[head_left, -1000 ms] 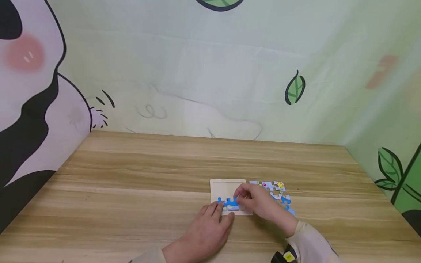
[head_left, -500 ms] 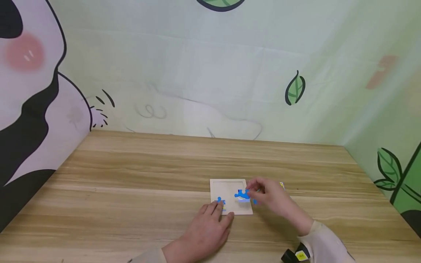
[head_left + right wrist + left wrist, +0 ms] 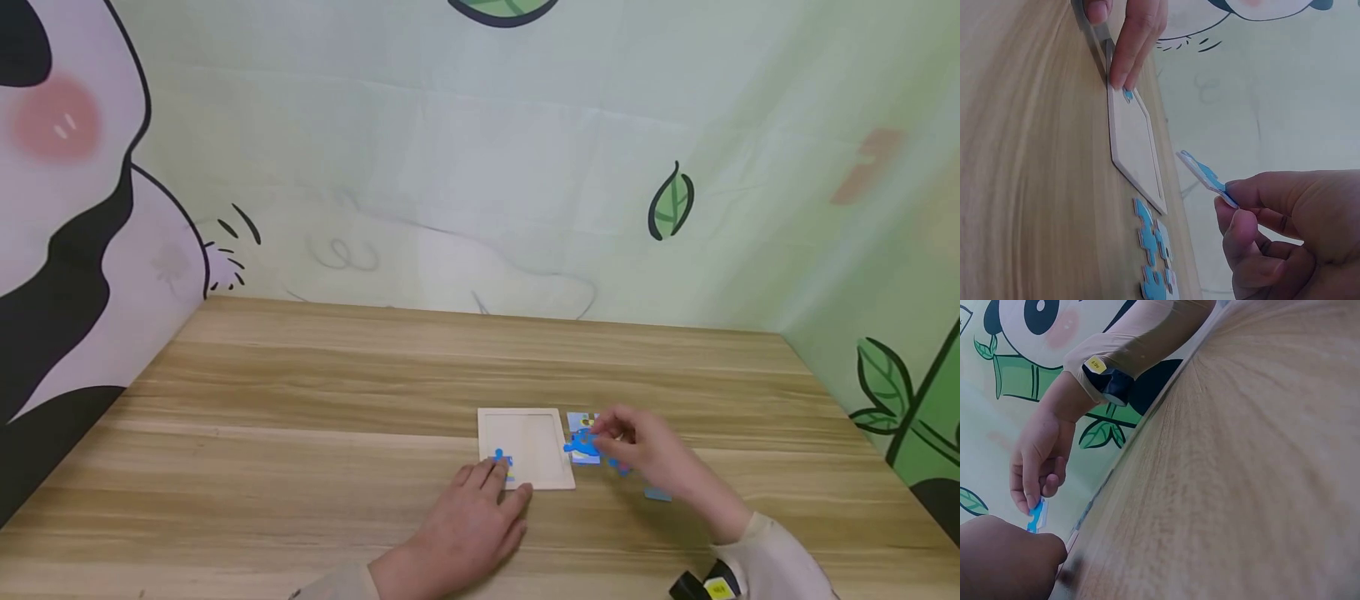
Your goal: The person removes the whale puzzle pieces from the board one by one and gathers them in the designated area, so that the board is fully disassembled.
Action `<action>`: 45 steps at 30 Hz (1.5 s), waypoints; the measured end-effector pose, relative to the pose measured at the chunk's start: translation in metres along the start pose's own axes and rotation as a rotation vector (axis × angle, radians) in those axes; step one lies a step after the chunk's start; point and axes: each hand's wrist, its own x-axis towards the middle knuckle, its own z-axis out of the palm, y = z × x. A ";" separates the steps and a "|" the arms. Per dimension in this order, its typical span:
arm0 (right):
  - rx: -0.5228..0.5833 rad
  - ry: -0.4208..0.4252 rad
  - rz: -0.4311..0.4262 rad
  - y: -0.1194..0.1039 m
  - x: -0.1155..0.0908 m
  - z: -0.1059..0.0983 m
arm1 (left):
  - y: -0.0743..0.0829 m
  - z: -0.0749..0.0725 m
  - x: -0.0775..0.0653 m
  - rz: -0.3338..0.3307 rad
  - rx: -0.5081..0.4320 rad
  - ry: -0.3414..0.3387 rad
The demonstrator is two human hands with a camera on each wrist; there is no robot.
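The left hand (image 3: 476, 517) lies at the near left corner of a small pale wooden puzzle tray (image 3: 531, 446). Its straight fingers press on a blue puzzle piece (image 3: 501, 457) in that corner, partly hidden beneath them. Between thumb and fingertips, the right hand (image 3: 648, 454) pinches another blue jigsaw piece (image 3: 1200, 172). In the right wrist view this piece is held tilted, raised above the table. From the head it overlaps the loose pieces to the right of the tray; the right hand hides part of those pieces.
Loose blue puzzle pieces (image 3: 1149, 236) lie on the table close to the tray's right side. One more piece (image 3: 658, 494) shows below the right forearm. The wooden table (image 3: 337, 375) meets a painted wall sheet (image 3: 480, 167) at its back edge.
The right hand has lifted the blue puzzle piece out of the tray and carried it right, over the loose pieces. The left hand has stayed in place on the corner piece.
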 end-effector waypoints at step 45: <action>-0.047 -0.058 0.038 0.041 -0.030 -0.011 | 0.000 0.003 0.000 0.010 0.024 0.077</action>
